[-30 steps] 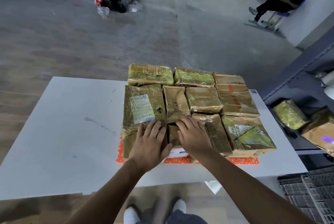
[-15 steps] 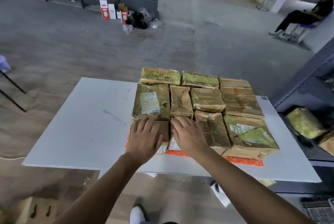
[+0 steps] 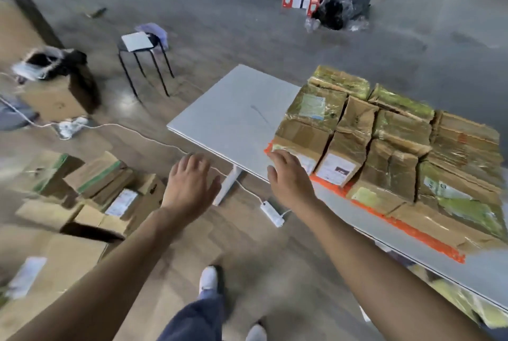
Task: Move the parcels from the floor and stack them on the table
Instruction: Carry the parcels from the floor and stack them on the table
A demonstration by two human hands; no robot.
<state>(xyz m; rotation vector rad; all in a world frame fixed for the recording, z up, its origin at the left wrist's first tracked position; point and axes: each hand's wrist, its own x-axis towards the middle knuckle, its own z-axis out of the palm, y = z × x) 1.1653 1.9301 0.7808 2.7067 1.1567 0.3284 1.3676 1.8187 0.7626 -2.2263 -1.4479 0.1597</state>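
Note:
Several taped brown parcels (image 3: 390, 142) lie packed side by side on an orange mat (image 3: 406, 228) on the white table (image 3: 236, 112), filling its right part. More cardboard parcels (image 3: 110, 192) are heaped on the floor at the lower left. My left hand (image 3: 189, 184) hovers over the floor left of the table, fingers relaxed, holding nothing. My right hand (image 3: 288, 178) hangs empty just off the table's near corner, close to the nearest parcel but apart from it.
A white power strip (image 3: 272, 214) and its cable trail across the wooden floor under the table's leg (image 3: 228, 186). A black stool (image 3: 143, 60) stands beyond the table. A large open box (image 3: 55, 263) sits at the lower left. My feet (image 3: 209, 280) are below.
Both hands have lifted off the parcels on the table and pulled back. The view has swung left, bringing the floor parcels into sight.

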